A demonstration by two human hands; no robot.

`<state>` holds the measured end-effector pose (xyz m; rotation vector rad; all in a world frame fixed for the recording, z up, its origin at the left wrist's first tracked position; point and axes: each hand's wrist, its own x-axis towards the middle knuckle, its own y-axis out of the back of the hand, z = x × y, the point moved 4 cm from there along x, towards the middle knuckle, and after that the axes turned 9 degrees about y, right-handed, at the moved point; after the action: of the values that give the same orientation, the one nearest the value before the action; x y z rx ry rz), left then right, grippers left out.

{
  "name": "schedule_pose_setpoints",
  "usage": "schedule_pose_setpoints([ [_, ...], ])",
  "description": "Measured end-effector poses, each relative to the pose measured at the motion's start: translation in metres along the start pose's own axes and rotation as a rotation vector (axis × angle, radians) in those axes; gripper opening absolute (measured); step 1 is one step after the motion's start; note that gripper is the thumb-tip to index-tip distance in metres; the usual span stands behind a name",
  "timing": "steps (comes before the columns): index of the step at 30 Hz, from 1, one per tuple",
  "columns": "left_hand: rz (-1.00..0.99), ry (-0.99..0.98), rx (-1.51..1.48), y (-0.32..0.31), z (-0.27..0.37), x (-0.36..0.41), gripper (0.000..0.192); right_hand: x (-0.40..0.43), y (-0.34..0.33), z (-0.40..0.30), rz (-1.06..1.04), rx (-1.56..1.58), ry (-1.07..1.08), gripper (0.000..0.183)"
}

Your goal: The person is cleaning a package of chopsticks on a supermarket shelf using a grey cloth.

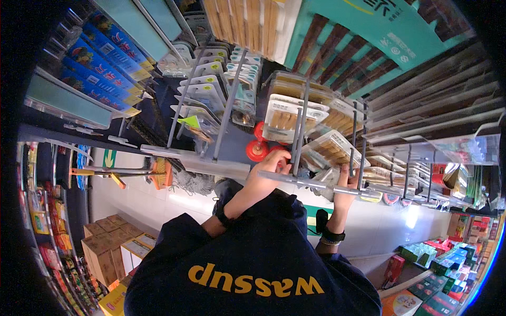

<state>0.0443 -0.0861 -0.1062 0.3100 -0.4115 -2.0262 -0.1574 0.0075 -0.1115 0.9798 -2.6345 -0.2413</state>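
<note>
My left hand reaches up at a metal display hook, its fingers curled close to the prong. What lies between those fingers is hidden. Red round rubber pieces, like plunger cups, lie just beyond it. My right hand is at the lower edge of a tilted blister pack of small wooden pieces, with fingertips against it. Another clear plastic pack, partly covered, is beside that hand. More white-topped packs of wooden pieces hang behind, between the hooks.
Carded hooks and blue packets hang to the left. Large turquoise-backed packs of dark sticks hang at upper right. A broom head and grey mop are at left. Cardboard cartons stand on the floor, lower left.
</note>
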Motion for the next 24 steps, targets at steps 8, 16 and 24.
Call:
schedule_pose_setpoints([
  [8,0.123,-0.052,0.016,0.041,-0.022,-0.019,0.031,0.038,-0.019,-0.010,0.035,-0.088,0.122,0.029],
  [16,0.274,0.057,0.023,0.064,-0.012,-0.012,0.035,0.055,-0.038,-0.038,0.106,-0.167,0.209,0.030],
  [24,0.361,-0.062,-0.027,0.052,-0.008,0.020,0.049,0.046,-0.038,0.006,-0.128,-0.060,-0.002,0.034],
])
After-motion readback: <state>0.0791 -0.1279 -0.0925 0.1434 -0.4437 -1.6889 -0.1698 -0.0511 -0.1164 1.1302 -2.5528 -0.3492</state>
